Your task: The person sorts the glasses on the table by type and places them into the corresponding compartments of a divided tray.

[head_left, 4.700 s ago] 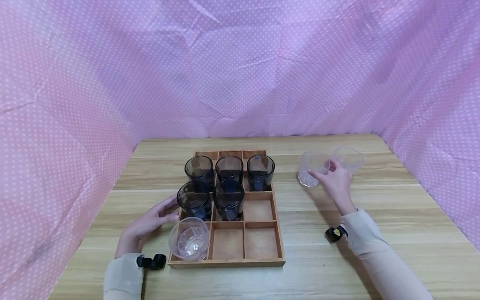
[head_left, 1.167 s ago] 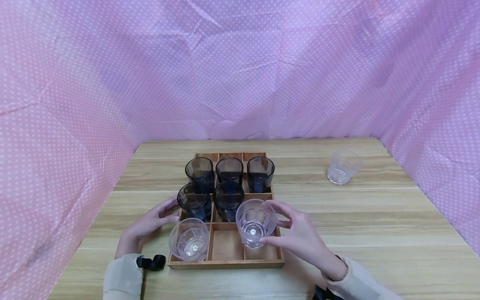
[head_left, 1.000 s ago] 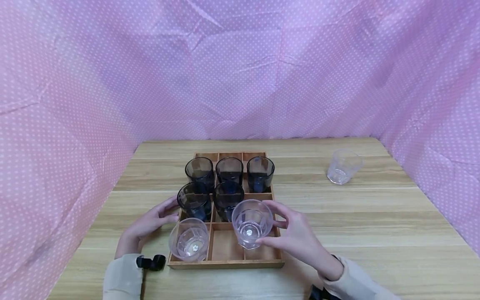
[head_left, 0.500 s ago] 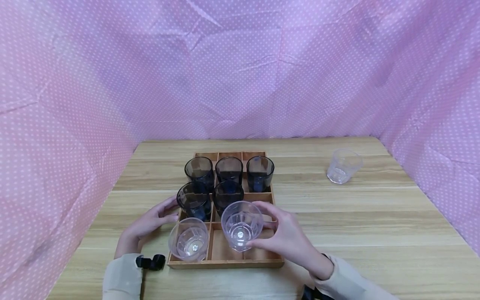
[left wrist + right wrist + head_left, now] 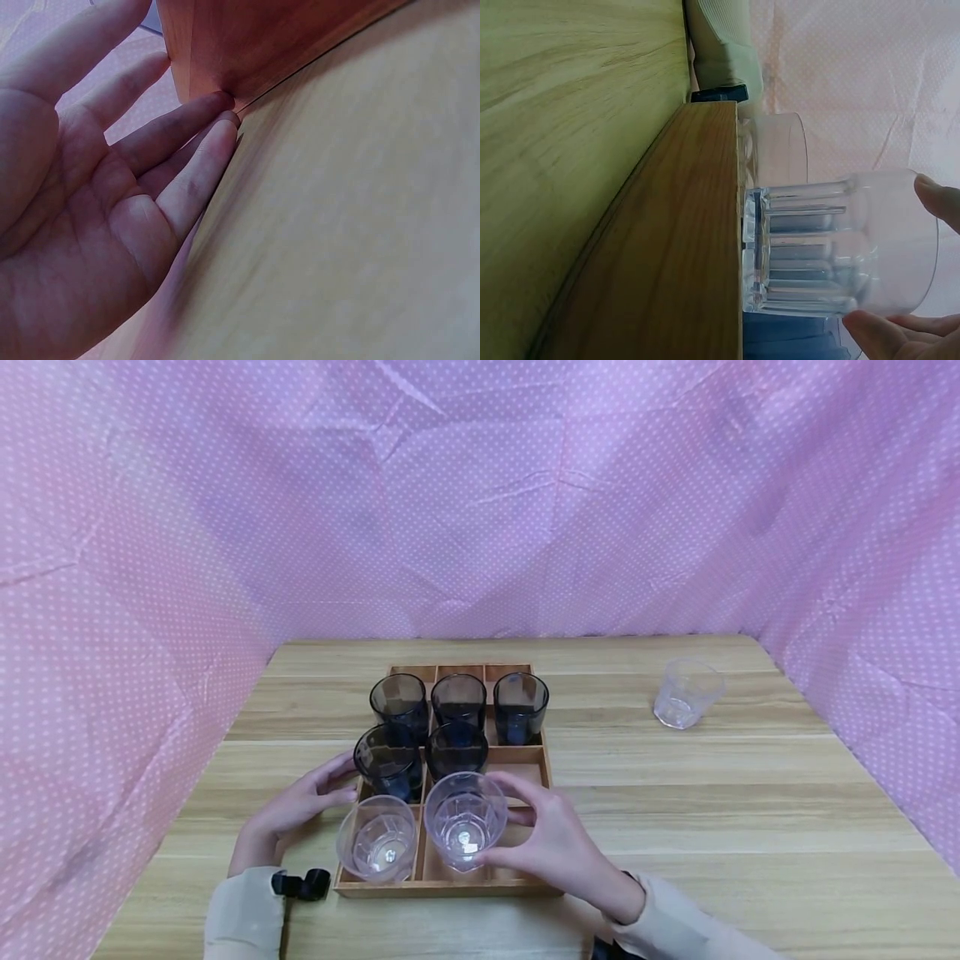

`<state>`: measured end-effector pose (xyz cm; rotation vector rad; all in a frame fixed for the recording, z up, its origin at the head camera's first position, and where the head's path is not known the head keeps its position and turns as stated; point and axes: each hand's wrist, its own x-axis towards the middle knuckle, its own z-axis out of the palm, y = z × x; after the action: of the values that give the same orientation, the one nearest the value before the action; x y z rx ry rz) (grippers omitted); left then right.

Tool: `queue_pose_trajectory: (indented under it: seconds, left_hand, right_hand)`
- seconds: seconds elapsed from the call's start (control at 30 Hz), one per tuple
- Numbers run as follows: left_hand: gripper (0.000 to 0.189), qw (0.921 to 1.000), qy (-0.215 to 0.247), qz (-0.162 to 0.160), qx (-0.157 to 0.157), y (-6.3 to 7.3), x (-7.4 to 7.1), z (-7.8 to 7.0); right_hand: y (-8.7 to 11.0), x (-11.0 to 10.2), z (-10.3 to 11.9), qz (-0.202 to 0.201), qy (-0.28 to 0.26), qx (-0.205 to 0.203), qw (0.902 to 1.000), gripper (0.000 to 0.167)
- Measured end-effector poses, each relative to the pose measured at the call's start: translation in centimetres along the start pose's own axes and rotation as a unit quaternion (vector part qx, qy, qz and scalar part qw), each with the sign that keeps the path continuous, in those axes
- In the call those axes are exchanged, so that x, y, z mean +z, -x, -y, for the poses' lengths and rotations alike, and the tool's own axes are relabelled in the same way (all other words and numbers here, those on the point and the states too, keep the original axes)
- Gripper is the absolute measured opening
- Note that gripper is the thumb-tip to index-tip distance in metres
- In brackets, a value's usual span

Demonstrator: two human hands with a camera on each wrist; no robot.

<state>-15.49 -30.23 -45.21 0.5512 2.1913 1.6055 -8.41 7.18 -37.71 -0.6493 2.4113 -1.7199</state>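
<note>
My right hand [image 5: 555, 839] grips a clear tumbler [image 5: 465, 818] between thumb and fingers, upright over the middle front compartment of a wooden divided tray [image 5: 450, 890]. In the right wrist view the tumbler's base [image 5: 756, 251] is about level with the top of the tray's side wall [image 5: 667, 240]. Another clear tumbler [image 5: 377, 852] sits in the front left compartment. Several smoky dark tumblers [image 5: 387, 764] fill compartments behind it. My left hand [image 5: 303, 802] touches the tray's left side; in the left wrist view its extended fingertips [image 5: 221, 139] meet the base of the wall.
One more clear tumbler [image 5: 686, 695] stands on the wood-grain table [image 5: 712, 810] at the back right. Pink dotted cloth [image 5: 480, 502] hangs behind and along both sides of the table. No tumbler stands in the middle right compartment [image 5: 519, 768].
My right hand took a clear tumbler from the back right of the table and brought it over the tray. Lately it has shifted left and slightly nearer. My left hand has stayed put.
</note>
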Motion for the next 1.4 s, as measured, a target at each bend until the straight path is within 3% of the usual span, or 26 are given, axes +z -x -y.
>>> queue_pose_trajectory:
  seconds: [0.47, 0.7, 1.4]
  left_hand:
    - [0.072, 0.9998, -0.005, -0.008, -0.016, 0.1, 0.2, 0.2]
    - [0.073, 1.0, 0.002, -0.006, -0.005, 0.1, 0.4, 0.2]
    - [0.074, 0.9999, 0.005, -0.009, -0.006, 0.3, 0.8, 0.5]
  right_hand:
    - [0.0, 0.6, -0.3, 0.004, 0.005, -0.024, 0.9997, 0.078]
    - [0.2, 0.8, -0.5, 0.013, 0.012, -0.031, 0.9994, 0.078]
    - [0.4, 1.3, -1.3, 0.028, 0.027, -0.023, 0.999, 0.078]
